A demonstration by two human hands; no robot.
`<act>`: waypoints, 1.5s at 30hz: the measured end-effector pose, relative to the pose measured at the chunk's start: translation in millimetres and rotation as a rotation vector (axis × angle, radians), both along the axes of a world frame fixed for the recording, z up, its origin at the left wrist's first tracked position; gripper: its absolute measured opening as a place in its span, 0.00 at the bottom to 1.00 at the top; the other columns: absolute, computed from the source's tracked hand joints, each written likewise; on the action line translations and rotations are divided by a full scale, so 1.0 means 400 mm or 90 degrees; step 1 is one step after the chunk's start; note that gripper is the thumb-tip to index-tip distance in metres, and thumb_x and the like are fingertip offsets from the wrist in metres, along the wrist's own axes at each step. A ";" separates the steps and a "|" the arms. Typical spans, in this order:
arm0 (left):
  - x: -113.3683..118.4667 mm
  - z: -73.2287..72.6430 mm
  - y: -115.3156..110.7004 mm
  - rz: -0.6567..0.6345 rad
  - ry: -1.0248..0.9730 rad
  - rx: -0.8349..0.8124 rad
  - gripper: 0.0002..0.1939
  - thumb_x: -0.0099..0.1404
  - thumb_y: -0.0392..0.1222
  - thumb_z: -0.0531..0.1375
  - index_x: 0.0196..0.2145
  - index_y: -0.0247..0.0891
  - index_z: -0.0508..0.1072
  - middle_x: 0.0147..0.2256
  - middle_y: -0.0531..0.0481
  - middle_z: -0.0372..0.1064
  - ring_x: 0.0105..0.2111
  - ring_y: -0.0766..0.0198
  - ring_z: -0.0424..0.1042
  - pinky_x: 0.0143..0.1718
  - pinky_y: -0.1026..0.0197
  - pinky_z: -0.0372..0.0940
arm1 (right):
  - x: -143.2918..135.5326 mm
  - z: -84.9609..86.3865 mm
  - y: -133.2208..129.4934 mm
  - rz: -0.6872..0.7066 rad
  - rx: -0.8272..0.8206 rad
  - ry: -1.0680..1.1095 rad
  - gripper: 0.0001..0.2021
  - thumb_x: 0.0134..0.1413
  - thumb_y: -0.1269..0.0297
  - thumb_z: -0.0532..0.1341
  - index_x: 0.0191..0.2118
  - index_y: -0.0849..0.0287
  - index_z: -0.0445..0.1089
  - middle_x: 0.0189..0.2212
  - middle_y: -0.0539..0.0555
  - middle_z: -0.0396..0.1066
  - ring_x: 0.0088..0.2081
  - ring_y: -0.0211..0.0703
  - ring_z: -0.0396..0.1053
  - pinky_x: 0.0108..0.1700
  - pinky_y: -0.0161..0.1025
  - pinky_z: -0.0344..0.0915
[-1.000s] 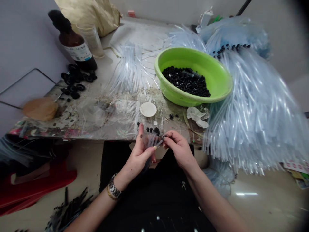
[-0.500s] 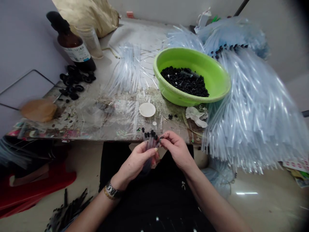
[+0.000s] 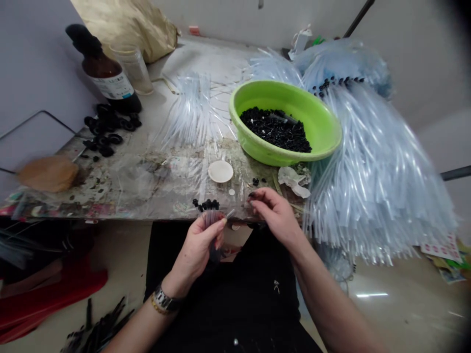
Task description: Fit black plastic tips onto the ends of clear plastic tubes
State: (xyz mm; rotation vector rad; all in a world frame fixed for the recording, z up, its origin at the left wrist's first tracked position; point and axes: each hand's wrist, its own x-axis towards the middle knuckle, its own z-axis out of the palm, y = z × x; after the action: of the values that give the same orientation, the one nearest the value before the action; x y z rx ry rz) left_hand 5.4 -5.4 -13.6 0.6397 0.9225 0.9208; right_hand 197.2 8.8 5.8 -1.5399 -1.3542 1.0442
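My left hand [image 3: 200, 240] is closed around a bundle of clear plastic tubes [image 3: 212, 215] at the table's front edge. Black end pieces [image 3: 209, 204] cap several of these tubes. One tube [image 3: 230, 214] sticks out to the right between thumb and finger, with a bare end. My right hand [image 3: 274, 213] is held apart to the right, thumb and forefinger pinched together. A small dark piece [image 3: 252, 195] shows at its fingertips, too small to make out fully. Near that hand a few loose black pieces [image 3: 256, 181] lie on the table.
Behind stands a green basin [image 3: 253, 147] of small black pieces. Left of it lie loose clear tubes [image 3: 191, 113]; a large heap of tubes [image 3: 382, 176] hangs over the right edge. A white dish [image 3: 221, 171], crumpled tissue [image 3: 294, 180], brown bottle [image 3: 110, 81] and plastic cup [image 3: 134, 68] are there.
My right hand has drawn away from the bundle. My left hand has shifted left with the tubes, and a single bare tube end now points right. The view has turned slightly.
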 end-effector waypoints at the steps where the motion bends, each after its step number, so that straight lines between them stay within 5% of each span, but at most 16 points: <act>1: -0.001 0.000 0.003 0.007 0.001 0.000 0.07 0.60 0.40 0.63 0.34 0.35 0.70 0.17 0.61 0.56 0.16 0.76 0.54 0.19 0.70 0.51 | 0.023 0.000 0.013 -0.029 0.053 -0.086 0.06 0.54 0.65 0.58 0.38 0.57 0.68 0.30 0.50 0.70 0.31 0.40 0.66 0.37 0.37 0.61; 6: -0.002 0.004 0.016 0.026 0.012 0.001 0.09 0.59 0.41 0.64 0.29 0.35 0.68 0.16 0.61 0.56 0.15 0.75 0.53 0.17 0.69 0.49 | 0.113 -0.020 0.082 -0.050 0.165 -0.462 0.10 0.55 0.69 0.56 0.41 0.61 0.72 0.37 0.60 0.72 0.40 0.51 0.68 0.45 0.45 0.62; 14: -0.003 0.018 0.022 0.044 0.029 -0.019 0.11 0.56 0.43 0.65 0.27 0.36 0.67 0.15 0.61 0.56 0.14 0.74 0.54 0.17 0.69 0.49 | 0.109 -0.052 0.133 -0.001 0.104 -0.667 0.11 0.56 0.70 0.55 0.40 0.59 0.74 0.37 0.60 0.75 0.36 0.50 0.70 0.39 0.42 0.61; 21: -0.016 0.012 0.039 0.082 0.024 -0.015 0.11 0.56 0.42 0.65 0.27 0.35 0.67 0.17 0.60 0.58 0.15 0.74 0.55 0.17 0.69 0.52 | 0.103 -0.001 0.123 -0.045 0.123 -0.487 0.05 0.53 0.69 0.56 0.35 0.59 0.70 0.30 0.56 0.73 0.32 0.47 0.69 0.37 0.41 0.61; 25: -0.019 0.008 0.048 0.089 0.022 -0.007 0.10 0.58 0.42 0.64 0.28 0.35 0.67 0.18 0.59 0.59 0.16 0.74 0.56 0.18 0.69 0.53 | 0.063 0.048 0.128 -0.003 0.106 -0.267 0.02 0.50 0.67 0.58 0.32 0.58 0.66 0.26 0.50 0.70 0.29 0.41 0.66 0.34 0.37 0.61; 29: -0.019 0.006 0.051 0.092 0.022 -0.009 0.11 0.57 0.43 0.65 0.27 0.35 0.67 0.17 0.59 0.59 0.16 0.74 0.57 0.18 0.70 0.53 | 0.018 0.065 0.154 0.052 0.108 -0.197 0.03 0.50 0.67 0.57 0.32 0.57 0.67 0.26 0.48 0.69 0.28 0.39 0.65 0.33 0.36 0.61; 45: -0.035 0.007 0.046 0.108 0.016 -0.013 0.11 0.58 0.43 0.64 0.26 0.35 0.67 0.17 0.59 0.58 0.16 0.74 0.55 0.18 0.70 0.52 | -0.072 0.007 0.286 0.223 0.262 -0.489 0.07 0.56 0.70 0.57 0.30 0.59 0.71 0.31 0.54 0.69 0.36 0.43 0.65 0.40 0.37 0.58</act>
State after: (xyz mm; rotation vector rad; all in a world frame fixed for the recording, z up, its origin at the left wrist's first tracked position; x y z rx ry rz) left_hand -8.5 13.2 -11.0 0.5618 1.0195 1.0550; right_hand 168.4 123.3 8.7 -1.4594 -2.2602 0.2939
